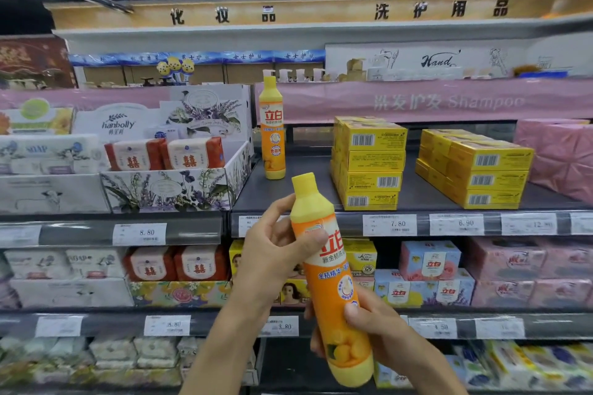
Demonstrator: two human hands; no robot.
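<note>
A tall orange-and-yellow plastic detergent bottle [333,285] is held tilted in front of the dark shelf [417,192], below an identical upright bottle [272,128]. Its upper body is gripped by the left hand [272,253], thumb across the label; its lower body is wrapped by the right hand [378,327]. If it is set down carelessly, the narrow standing bottle could be toppled, or the stacked yellow cardboard boxes [369,163] nudged, since little room is left between them.
</note>
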